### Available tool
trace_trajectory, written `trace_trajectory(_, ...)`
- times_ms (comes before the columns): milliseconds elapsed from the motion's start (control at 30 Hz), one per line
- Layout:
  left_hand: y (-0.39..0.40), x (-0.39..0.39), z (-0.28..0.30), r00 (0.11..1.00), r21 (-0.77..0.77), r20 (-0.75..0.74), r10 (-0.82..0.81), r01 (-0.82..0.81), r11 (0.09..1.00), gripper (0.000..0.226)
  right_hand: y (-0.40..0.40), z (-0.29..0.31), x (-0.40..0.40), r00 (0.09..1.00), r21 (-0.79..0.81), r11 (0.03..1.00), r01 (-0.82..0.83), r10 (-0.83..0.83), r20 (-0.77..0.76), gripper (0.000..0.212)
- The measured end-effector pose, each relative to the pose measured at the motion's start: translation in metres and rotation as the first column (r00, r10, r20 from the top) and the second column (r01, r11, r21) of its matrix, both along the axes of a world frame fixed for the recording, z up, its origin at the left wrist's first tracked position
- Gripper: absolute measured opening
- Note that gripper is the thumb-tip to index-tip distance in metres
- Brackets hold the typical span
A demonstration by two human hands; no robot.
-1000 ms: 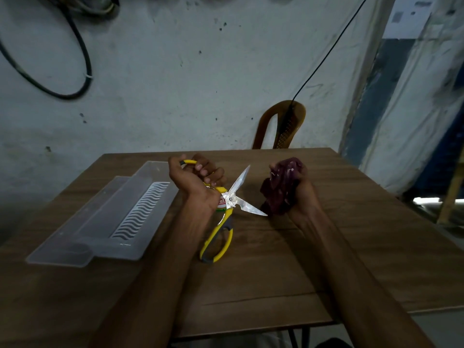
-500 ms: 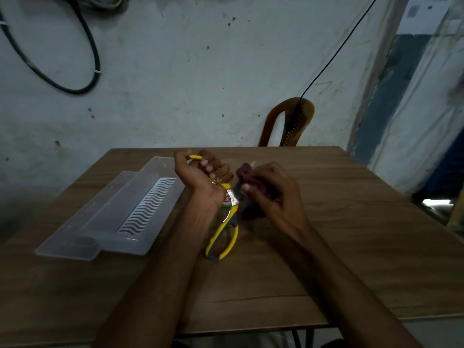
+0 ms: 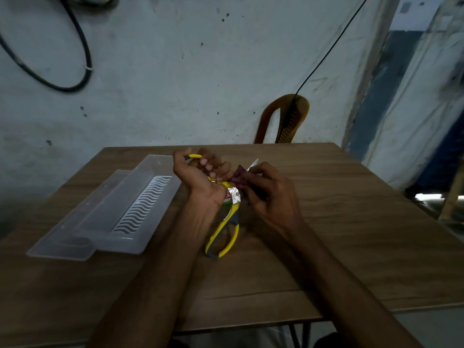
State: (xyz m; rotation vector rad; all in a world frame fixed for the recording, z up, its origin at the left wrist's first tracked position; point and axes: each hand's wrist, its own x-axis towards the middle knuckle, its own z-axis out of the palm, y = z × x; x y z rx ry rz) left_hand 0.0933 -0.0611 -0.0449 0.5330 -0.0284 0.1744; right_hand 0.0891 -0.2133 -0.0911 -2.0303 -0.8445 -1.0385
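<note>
"Looking from the near edge outward, what comes first?"

"Two bare forearms reaching out over a brown wooden table (image 3: 351,234). Between them hangs the lower loop of a pair of yellow-handled scissors with grey inner grips (image 3: 227,232). I cannot tell whether that loop touches the wood."

"And the hands?"

"The left hand (image 3: 200,177) is palm up, its fingers curled round the upper yellow loop, so the handles stand wide apart. Just beside it, the right hand (image 3: 271,194) pinches a crumpled maroon cloth (image 3: 238,175) between thumb and bent fingers, right on the blades."

"Can you see the blades?"

"Only the metal near the pivot, and a bright blade tip (image 3: 254,163) poking out beyond the cloth. The rest is hidden."

"What else is on the table?"

"To the left, a long clear plastic tray with wavy slots in its floor (image 3: 148,167), its far end close beside the left hand."

"And beyond?"

"A brown plastic chair (image 3: 283,121) behind the table's far edge, then a stained pale wall with a thick black cable loop (image 3: 82,54) hanging at upper left."
</note>
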Motion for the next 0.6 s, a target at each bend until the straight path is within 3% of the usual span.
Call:
trace_trajectory(133, -0.002, 0.0, -0.002, 1.0, 0.016, -0.009, -0.013, 0.013, 1.0, 0.035, -0.003, 0.002, 0.01, 0.998, 0.136, 0.989, 0.064, -0.06, -0.033, 0.023)
trace_trajectory(200, -0.002, 0.001, -0.004, 1.0, 0.026, -0.026, -0.017, 0.018, 1.0, 0.035, -0.007, 0.004, 0.016, 0.989, 0.266, 0.958, 0.109, -0.078, -0.122, 0.023)
trace_trajectory(300, -0.001, 0.001, -0.004, 1.0, 0.015, -0.026, -0.007, 0.007, 1.0, 0.035, -0.016, 0.01, 0.02, 0.927, 0.569, 0.808, 0.153, 0.083, -0.367, 0.023)
trace_trajectory(367, 0.003, 0.003, -0.003, 1.0, 0.018, -0.015, 0.008, -0.008, 1.0, 0.033, -0.024, 0.014, 0.02, 0.889, 0.692, 0.686, 0.227, 0.144, -0.435, 0.024)
trace_trajectory(533, 0.008, 0.005, -0.002, 1.0, 0.021, -0.008, 0.016, -0.016, 1.0, 0.03, -0.027, 0.019, 0.016, 0.826, 0.767, 0.606, 0.211, 0.308, -0.471, 0.024)
trace_trajectory(600, 0.009, 0.005, -0.002, 1.0, 0.025, -0.011, 0.016, -0.016, 1.0, 0.032, -0.023, 0.021, 0.011, 0.814, 0.735, 0.665, 0.131, 0.351, -0.463, 0.025)
